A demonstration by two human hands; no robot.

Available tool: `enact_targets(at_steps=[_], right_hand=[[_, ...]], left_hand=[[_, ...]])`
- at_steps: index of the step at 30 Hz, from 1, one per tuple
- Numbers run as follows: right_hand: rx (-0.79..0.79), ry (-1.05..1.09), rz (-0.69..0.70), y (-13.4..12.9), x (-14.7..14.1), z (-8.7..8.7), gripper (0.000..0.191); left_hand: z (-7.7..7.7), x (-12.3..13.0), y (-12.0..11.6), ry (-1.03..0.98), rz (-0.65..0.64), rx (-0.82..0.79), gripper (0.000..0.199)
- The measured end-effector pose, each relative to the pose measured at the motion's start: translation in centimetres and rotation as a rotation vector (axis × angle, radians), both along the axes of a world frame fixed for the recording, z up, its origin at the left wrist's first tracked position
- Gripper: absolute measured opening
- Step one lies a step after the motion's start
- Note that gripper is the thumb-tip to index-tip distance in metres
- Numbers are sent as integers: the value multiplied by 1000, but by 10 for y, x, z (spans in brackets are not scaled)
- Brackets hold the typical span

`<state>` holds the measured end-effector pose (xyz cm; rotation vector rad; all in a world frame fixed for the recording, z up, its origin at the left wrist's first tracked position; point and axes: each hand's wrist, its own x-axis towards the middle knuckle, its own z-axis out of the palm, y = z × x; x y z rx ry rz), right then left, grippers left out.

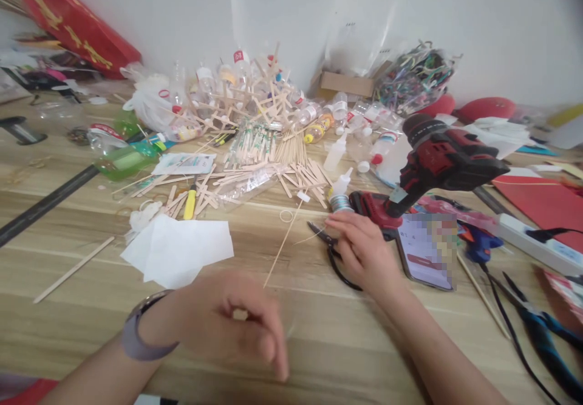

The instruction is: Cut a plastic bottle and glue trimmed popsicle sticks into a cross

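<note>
My left hand (237,323), with a watch (146,326) on the wrist, hangs over the near table, slightly blurred. Its fingers bend loosely downward, and nothing shows between them. A thin wooden stick (285,241), with a small white piece at its far end, runs behind this hand. My right hand (362,247) reaches forward, fingers stretched out toward a small spool (340,203). Beneath it lie dark-bladed scissors (322,233), their handles partly covered by the palm. A fine pale strand (308,236) lies by the blades.
A red cordless drill (432,156) stands beyond my right hand, near a phone (428,253). White paper (182,250) lies at left. Wooden sticks (268,174) and plastic bottles (241,65) crowd the back. Pliers (537,326) and a power strip (537,241) are at right.
</note>
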<state>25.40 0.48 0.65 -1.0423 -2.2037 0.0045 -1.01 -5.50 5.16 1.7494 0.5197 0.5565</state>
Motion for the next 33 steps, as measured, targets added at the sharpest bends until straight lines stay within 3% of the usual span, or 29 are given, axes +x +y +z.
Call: enact_targets(at_steps=[2, 5, 7, 11, 13, 18, 21, 25, 28, 31, 33], right_hand=[[-238, 138, 207, -17, -13, 12, 28], [-634, 174, 501, -41, -33, 20, 44], [-768, 141, 476, -49, -39, 15, 36], [-766, 111, 339, -46, -36, 5, 44], [-830, 172, 344, -41, -32, 6, 47], [-1314, 418, 539, -34, -24, 8, 49], [-1509, 525, 560, -28, -21, -1, 46], [-1530, 614, 554, -22, -21, -15, 43], [-1520, 583, 538, -22, -24, -22, 45], [-1424, 572, 517, -24, -26, -23, 44], [-1313, 597, 530, -25, -27, -22, 41]], left_hand=[[0, 5, -1, 176, 43, 52, 46], [-3, 14, 1, 370, 117, 119, 40], [-6, 16, 3, 451, 179, 144, 40], [-7, 13, 7, 535, 278, 76, 32], [-6, 11, 9, 538, 314, 43, 30], [-1, 2, 17, 546, 447, 75, 28], [0, -9, 30, 649, 631, 195, 29], [3, -18, 62, 845, 915, 522, 33], [3, -12, 94, 959, 904, 774, 27], [-1, 0, 125, 1115, 829, 714, 48], [-3, 6, 140, 1137, 804, 660, 51]])
